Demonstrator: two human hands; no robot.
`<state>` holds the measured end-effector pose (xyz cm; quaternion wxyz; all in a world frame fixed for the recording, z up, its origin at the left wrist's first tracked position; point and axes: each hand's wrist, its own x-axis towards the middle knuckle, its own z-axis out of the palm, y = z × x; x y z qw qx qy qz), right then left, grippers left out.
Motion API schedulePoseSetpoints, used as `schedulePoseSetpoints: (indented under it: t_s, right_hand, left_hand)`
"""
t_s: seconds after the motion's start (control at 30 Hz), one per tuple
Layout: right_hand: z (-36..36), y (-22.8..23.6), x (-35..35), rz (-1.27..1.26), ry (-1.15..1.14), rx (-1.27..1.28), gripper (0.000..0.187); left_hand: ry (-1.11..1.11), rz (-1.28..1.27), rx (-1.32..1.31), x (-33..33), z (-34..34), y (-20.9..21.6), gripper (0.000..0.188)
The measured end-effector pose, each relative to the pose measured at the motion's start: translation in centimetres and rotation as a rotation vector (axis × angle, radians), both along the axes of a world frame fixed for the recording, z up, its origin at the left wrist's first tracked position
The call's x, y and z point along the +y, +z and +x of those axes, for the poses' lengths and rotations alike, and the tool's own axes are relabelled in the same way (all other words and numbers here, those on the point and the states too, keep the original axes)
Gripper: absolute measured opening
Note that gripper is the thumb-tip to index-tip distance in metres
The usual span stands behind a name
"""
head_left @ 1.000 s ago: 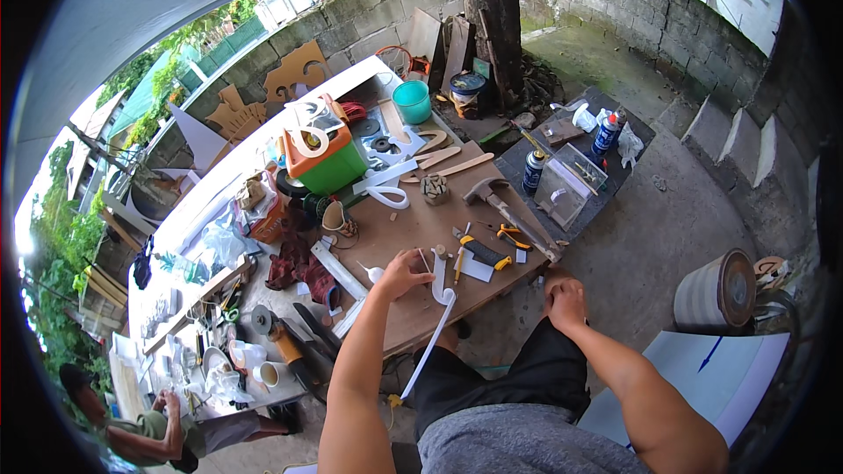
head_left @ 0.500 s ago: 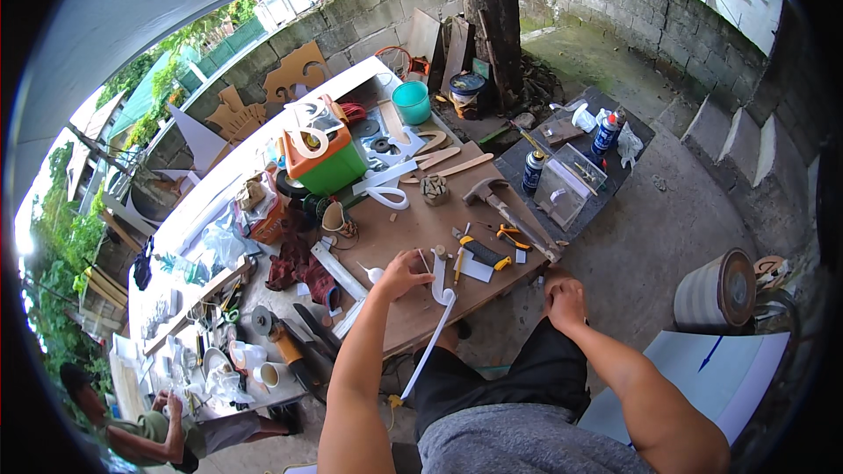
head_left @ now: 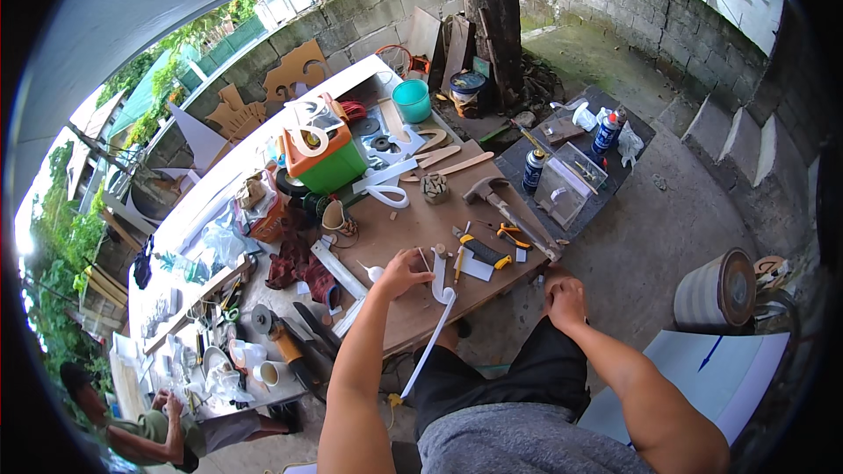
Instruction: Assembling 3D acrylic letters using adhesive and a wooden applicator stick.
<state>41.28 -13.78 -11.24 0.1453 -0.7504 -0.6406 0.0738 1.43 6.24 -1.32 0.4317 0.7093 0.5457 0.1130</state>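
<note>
My left hand (head_left: 407, 272) rests on the near part of the brown work board, fingers pinched together. A thin pale sliver shows at its fingertips, too small to name. Right beside them lies a white hook-shaped piece (head_left: 439, 281), with a long narrow white strip (head_left: 428, 342) curling from it over the board's edge. A small white squeeze bottle (head_left: 375, 273) stands left of the hand. My right hand (head_left: 565, 300) is curled closed at my right knee, with nothing visible in it. Between the hands lie a pencil (head_left: 458, 265), a yellow-and-black utility knife (head_left: 486, 252) and a white offcut (head_left: 477, 266).
A hammer (head_left: 514, 215) lies along the board's right side. Two spray cans, one of them blue (head_left: 606, 133), stand on a dark side table. A green-and-orange box (head_left: 325, 162) and an angle grinder (head_left: 290, 347) are on the left. Another person (head_left: 145, 430) works at lower left.
</note>
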Motion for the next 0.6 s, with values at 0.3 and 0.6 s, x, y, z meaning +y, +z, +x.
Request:
schedulePoseSetpoints:
  t_s: [0.3,0.6]
  right_hand:
    - [0.0,0.2,-0.1,-0.002,-0.009,0.009,0.022]
    - [-0.3,1.0,0.0,-0.005,-0.02,0.005,0.022]
  left_hand:
    - [-0.013,0.014,0.008,-0.1,0.1,0.2,0.088]
    - [-0.013,0.03,0.002,0.0,0.0,-0.1,0.09]
